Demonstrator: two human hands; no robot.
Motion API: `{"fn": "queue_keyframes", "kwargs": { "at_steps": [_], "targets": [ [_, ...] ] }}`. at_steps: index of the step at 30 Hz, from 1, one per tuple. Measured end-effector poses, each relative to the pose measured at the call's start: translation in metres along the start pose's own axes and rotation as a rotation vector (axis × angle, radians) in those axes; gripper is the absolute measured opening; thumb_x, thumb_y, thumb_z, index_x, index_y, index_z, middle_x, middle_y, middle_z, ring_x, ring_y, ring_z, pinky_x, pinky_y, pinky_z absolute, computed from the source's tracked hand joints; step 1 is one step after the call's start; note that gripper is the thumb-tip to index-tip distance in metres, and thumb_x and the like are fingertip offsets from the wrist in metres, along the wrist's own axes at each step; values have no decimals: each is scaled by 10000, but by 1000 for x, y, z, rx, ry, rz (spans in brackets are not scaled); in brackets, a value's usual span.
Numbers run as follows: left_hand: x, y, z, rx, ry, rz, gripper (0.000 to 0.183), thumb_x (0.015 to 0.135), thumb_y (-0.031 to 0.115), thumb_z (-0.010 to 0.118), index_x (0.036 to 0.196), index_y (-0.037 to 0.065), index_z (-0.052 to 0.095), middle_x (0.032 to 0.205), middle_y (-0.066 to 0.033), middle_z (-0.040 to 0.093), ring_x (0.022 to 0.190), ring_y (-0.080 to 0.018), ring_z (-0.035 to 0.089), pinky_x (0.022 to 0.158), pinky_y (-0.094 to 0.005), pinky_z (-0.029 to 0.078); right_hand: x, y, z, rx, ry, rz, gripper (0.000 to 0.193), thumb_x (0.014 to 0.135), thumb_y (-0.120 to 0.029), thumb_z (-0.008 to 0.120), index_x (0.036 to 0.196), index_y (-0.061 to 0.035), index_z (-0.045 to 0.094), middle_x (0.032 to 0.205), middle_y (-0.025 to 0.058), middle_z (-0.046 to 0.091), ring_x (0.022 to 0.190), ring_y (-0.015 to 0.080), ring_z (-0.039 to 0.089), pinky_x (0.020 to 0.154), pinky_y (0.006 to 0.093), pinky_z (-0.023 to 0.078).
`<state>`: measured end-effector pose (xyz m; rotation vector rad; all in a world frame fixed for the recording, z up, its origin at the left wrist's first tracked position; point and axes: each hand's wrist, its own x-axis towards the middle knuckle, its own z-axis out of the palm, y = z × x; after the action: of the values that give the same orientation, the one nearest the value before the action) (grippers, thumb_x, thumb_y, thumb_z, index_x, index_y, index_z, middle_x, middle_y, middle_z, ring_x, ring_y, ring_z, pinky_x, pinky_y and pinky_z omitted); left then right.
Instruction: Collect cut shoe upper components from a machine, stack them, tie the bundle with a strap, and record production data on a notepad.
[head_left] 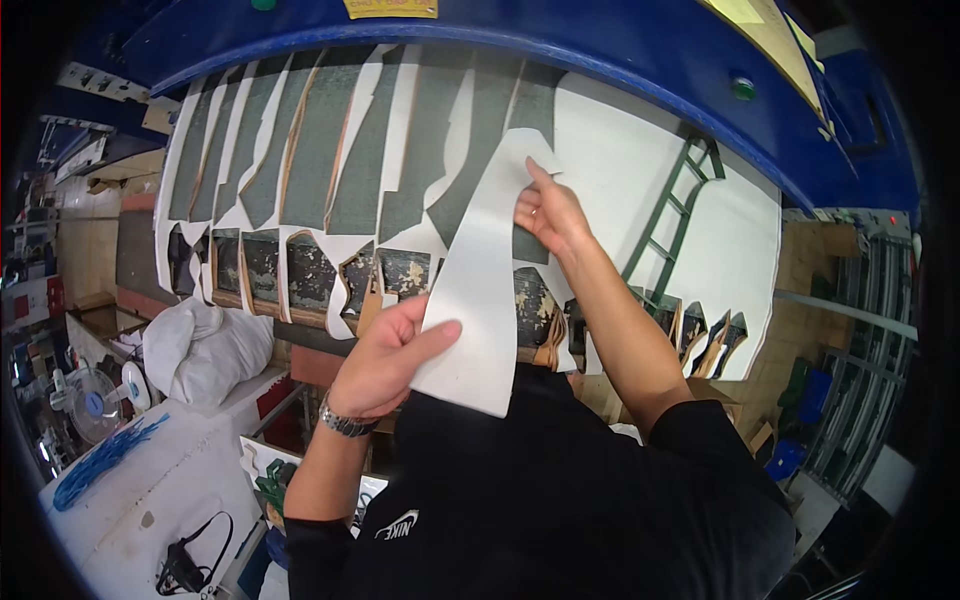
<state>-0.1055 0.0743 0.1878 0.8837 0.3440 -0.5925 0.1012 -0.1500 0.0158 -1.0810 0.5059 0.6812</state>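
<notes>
A long, flat white cut-out piece (470,290), narrower at its far end and curved along its sides, is held up in front of me. My left hand (390,350) grips its near left edge, thumb lying on top and the other fingers underneath. At the far right edge, my right hand (553,212) pinches the piece, with the index finger stretched over its tip. Beneath it lies a white sheet (590,130) with long gaps cut out of it, showing a dark green-grey bed (330,140). A dark green metal cutting die (672,205) rests on the sheet's uncut right part.
A blue machine beam (560,35) crosses the far side. Thin offcut strips (715,350) hang at the sheet's near edge. On the left are a white sack (205,345), a fan (95,400) and a white table (130,530) with blue cords (105,465) and a black strap (185,565).
</notes>
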Motion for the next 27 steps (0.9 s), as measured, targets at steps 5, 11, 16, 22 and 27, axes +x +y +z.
{"fn": "queue_keyframes", "kwargs": {
  "at_steps": [5, 11, 16, 22, 27],
  "targets": [
    [-48, -12, -31, 142, 123, -31, 319, 1067, 114, 674, 1350, -28, 634, 1161, -49, 763, 1017, -71, 704, 889, -243, 556, 31, -35, 49, 38, 44, -212, 376, 1011, -134, 729, 1283, 87, 595, 1189, 218, 723, 1030, 313, 758, 884, 451, 665],
    [-44, -53, -94, 98, 364, 87, 299, 1069, 146, 674, 1328, -1, 646, 1172, -42, 763, 968, -81, 731, 788, -252, 616, 72, -71, 132, -94, -251, -346, 451, 954, -102, 802, 1321, 71, 605, 1194, 170, 744, 1080, 278, 751, 974, 419, 636],
    [-39, -104, -161, 107, 491, 61, 285, 1078, 155, 652, 1314, 0, 617, 1170, -96, 756, 973, -182, 769, 818, -322, 659, 43, -54, 78, -1316, -26, -825, 496, 912, -331, 809, 1272, -10, 694, 1185, 174, 760, 1113, 356, 724, 992, 426, 570],
    [-79, -136, -211, 251, 680, -28, 242, 1070, 232, 688, 1186, 22, 655, 997, -118, 785, 887, -212, 789, 714, -280, 626, -61, -132, -135, -2268, 193, -640, 440, 894, -56, 694, 1332, -94, 684, 1348, 135, 679, 1284, 348, 633, 1053, 455, 559],
    [-55, -116, -181, 538, 724, 181, 226, 1070, 230, 694, 1144, 17, 689, 862, -32, 738, 735, -95, 674, 631, -216, 495, -70, -163, -200, -2591, -164, -887, 398, 875, -8, 657, 1254, -119, 706, 1235, 103, 684, 1242, 305, 639, 1060, 442, 520]
  ]
}}
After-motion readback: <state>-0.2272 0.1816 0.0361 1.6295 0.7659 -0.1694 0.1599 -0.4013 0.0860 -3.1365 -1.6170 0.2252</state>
